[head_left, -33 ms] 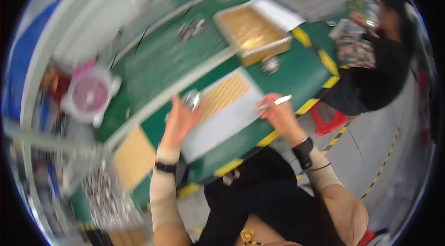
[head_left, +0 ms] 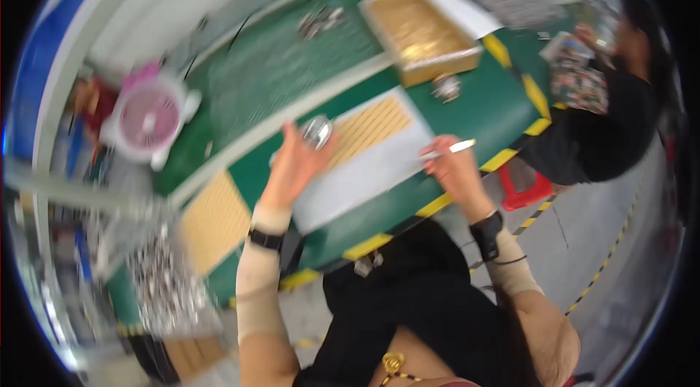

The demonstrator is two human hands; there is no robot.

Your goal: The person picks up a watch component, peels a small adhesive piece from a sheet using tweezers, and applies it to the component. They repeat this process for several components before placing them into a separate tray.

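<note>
- The table [head_left: 481,117] was green, edged in yellow and black stripes.
- The tray [head_left: 372,128] showed a tan grid on white.
- The fan [head_left: 149,121] was pink and white.
- The stool [head_left: 526,190] was red.
- The box [head_left: 421,33] was golden-brown.

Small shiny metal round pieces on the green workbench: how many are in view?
2: one shiny metal round piece at the left hand fingertips, another beside the tan cardboard box. Blur may hide more.
</note>
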